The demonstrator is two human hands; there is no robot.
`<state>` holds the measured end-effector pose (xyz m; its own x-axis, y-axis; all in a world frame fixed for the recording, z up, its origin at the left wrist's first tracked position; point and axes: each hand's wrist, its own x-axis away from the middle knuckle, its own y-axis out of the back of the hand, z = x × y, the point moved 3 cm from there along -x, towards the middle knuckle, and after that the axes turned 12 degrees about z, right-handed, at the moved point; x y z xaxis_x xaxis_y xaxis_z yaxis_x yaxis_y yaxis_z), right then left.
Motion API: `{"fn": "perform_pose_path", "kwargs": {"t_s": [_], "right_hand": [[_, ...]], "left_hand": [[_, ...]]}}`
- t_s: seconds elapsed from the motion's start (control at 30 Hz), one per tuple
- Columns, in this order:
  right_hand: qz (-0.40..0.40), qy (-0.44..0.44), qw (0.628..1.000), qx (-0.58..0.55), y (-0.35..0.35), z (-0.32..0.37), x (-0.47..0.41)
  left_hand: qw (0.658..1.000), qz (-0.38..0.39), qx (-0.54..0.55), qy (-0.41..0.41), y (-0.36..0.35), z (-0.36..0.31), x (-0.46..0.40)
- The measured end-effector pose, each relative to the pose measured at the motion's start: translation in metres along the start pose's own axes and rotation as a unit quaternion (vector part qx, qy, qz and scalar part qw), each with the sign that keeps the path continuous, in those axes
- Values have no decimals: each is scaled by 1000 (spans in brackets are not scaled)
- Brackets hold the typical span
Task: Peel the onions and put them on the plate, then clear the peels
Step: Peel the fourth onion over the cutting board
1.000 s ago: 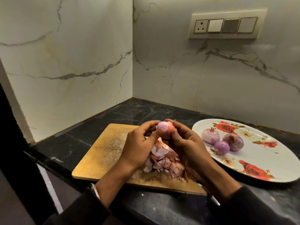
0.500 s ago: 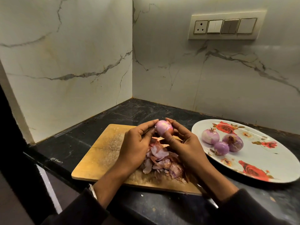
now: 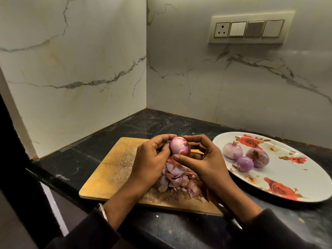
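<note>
Head view, onion (image 3: 180,146) between both hands' fingers (image 3: 195,141)

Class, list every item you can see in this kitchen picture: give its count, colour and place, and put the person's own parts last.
onion in hand: 1, pink-purple, held above the board between both hands
peeled onions: 3, pale purple, together on the plate
plate: 1, white with red roses, on the counter at right
onion peels: 1 pile, pink and brown, on the board under the hands
cutting board: 1, wooden, on the counter
counter: 1, black
switch panel: 1, cream, on the right wall
walls: 2, white marble, meeting in a corner
left hand: 1, grips the onion; bangle at the wrist, dark sleeve
right hand: 1, grips the onion; dark sleeve
</note>
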<state>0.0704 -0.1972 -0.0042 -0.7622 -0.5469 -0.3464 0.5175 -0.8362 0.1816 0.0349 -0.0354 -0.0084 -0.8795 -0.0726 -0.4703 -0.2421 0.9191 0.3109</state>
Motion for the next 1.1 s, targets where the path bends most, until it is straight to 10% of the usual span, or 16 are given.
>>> {"fn": "perform_pose_path", "kwargs": {"t_s": [1.1], "right_hand": [[31, 3, 1000, -1, 3, -8, -4]], "left_hand": [[999, -28, -10, 13, 2, -4, 2]]}}
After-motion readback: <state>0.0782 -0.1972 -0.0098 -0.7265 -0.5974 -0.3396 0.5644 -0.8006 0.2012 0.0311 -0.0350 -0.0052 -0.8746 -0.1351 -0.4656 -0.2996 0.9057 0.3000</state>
